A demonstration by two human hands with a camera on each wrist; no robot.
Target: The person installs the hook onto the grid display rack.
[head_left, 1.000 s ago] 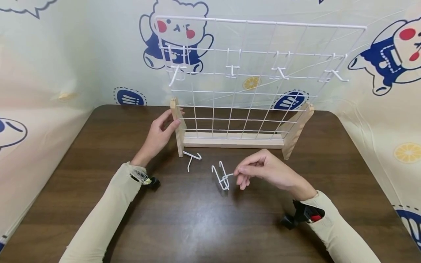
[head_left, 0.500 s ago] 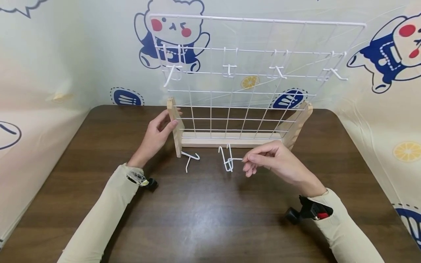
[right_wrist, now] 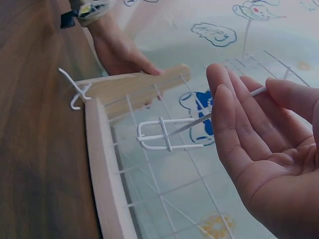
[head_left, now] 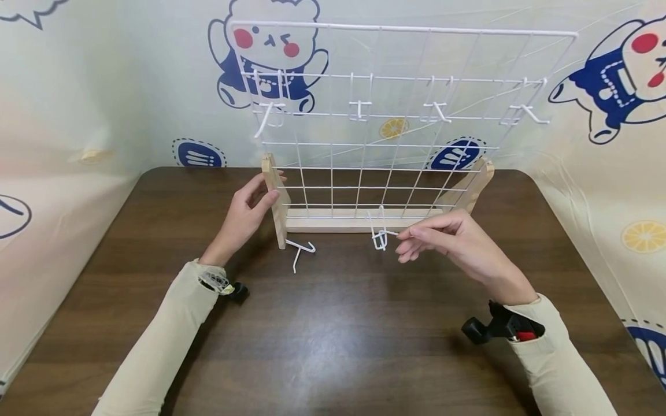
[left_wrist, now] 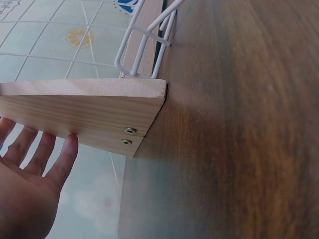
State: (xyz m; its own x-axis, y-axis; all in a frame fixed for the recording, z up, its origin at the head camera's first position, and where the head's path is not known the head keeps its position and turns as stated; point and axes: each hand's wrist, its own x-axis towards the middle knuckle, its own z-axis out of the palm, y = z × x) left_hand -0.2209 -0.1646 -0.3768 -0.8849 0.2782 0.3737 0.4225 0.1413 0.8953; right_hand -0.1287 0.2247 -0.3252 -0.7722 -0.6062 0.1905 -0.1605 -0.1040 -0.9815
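Observation:
A white wire grid panel (head_left: 406, 29) stands in a wooden base at the far side of the table. My left hand (head_left: 244, 211) holds the base's left wooden side piece (head_left: 276, 202), thumb at the front and fingertips behind it. Between the thumb and fingers of my right hand (head_left: 463, 245) is the prong of a white wire hook (right_wrist: 165, 135). In the head view this hook is just in front of the base's bottom rail (head_left: 333, 224), its two curved ends upward. Another white wire hook (head_left: 299, 248) lies on the table beside the left side piece.
Several white hooks (head_left: 359, 110) hang in a row on the upper grid wires. The right wooden side piece (head_left: 465, 190) is partly behind my right hand. A brown wooden table (head_left: 333, 346) lies below, with printed fabric (head_left: 130, 86) around it.
My right hand has moved forward and to the right with the hook, bringing it near the base rail. The view has shifted slightly; my left hand keeps its hold.

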